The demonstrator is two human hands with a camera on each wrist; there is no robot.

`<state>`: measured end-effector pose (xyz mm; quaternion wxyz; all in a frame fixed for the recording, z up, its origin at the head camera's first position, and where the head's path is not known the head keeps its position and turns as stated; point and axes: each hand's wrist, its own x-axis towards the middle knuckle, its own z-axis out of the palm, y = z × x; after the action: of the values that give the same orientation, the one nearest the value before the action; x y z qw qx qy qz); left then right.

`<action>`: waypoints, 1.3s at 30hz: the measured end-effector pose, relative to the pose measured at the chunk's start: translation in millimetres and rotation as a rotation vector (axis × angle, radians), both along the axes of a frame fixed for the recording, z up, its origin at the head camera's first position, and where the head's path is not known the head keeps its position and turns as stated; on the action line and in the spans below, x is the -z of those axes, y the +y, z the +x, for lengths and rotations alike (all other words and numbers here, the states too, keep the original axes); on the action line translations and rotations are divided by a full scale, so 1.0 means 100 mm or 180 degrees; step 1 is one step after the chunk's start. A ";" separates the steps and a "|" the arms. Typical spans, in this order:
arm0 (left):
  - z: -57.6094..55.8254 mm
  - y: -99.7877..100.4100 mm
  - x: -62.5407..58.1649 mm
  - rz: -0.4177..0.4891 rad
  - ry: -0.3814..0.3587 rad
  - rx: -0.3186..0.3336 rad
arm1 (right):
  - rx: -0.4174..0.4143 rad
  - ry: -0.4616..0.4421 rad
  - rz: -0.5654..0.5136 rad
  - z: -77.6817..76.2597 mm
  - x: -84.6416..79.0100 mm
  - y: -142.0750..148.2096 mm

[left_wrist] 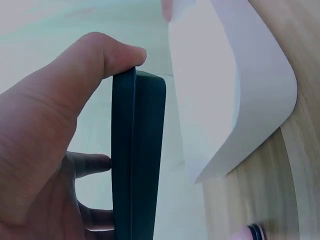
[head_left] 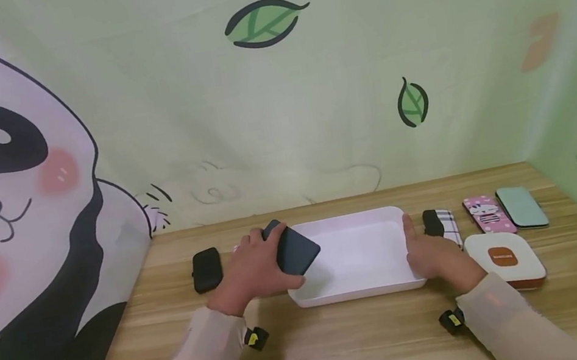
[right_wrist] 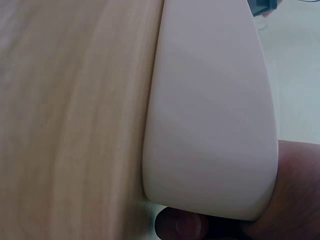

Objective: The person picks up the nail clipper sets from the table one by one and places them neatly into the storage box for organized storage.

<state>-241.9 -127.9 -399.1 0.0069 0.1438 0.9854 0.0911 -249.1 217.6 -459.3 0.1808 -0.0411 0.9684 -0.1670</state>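
My left hand (head_left: 256, 264) holds a dark teal flat case (head_left: 297, 249) between thumb and fingers, tilted above the left end of a white tray (head_left: 359, 292). In the left wrist view the case (left_wrist: 135, 160) is edge-on with a seam along its side; the thumb lies on its top end and fingertips on one face. My right hand (head_left: 436, 253) grips the tray's right end. In the right wrist view, a fingertip (right_wrist: 182, 223) shows by the outer end wall of the tray (right_wrist: 210, 115), with more of the hand at its rim.
A black case (head_left: 207, 270) lies left of the left hand. Right of the tray are a black-and-plaid case (head_left: 443, 227), a pink cartoon case (head_left: 489, 214), a pale green case (head_left: 522, 207) and a white rounded box (head_left: 505, 260) with a brown label. A printed backdrop (head_left: 344, 104) stands behind.
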 end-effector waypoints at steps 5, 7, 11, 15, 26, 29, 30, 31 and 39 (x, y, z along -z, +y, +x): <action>-0.09 0.14 0.04 0.0012 -0.0167 0.0117 | 0.0007 0.0012 0.0008 -0.03 0.04 0.01; -0.13 0.19 0.06 0.0013 -0.0240 0.0172 | -0.0001 0.0021 0.0016 -0.05 0.06 0.02; -0.19 0.27 0.09 0.0028 -0.0374 0.0284 | -0.0029 0.0034 0.0030 -0.06 0.08 0.02; -0.23 0.32 0.10 -0.0004 -0.0462 0.0389 | -0.0067 0.0071 0.0038 -0.04 0.06 0.01; -0.34 0.39 0.22 -0.0223 -0.0651 0.0461 | -0.0090 0.0161 0.0056 0.00 0.03 0.01; -0.37 0.39 0.27 -0.0244 -0.0662 0.0507 | -0.0080 0.0146 0.0041 -0.01 0.05 0.02; -0.39 0.39 0.29 -0.0240 -0.0658 0.0531 | -0.0075 0.0140 0.0043 -0.01 0.05 0.02; -0.40 0.40 0.30 -0.0236 -0.0655 0.0551 | -0.0073 0.0133 0.0046 -0.02 0.05 0.02; -0.44 0.42 0.34 -0.0293 -0.0775 0.0628 | -0.0042 0.0096 0.0040 -0.02 0.04 0.02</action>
<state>-285.5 -85.9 -432.7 0.1418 0.2272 0.9615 0.0615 -251.0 219.7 -463.2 0.1674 -0.0488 0.9717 -0.1592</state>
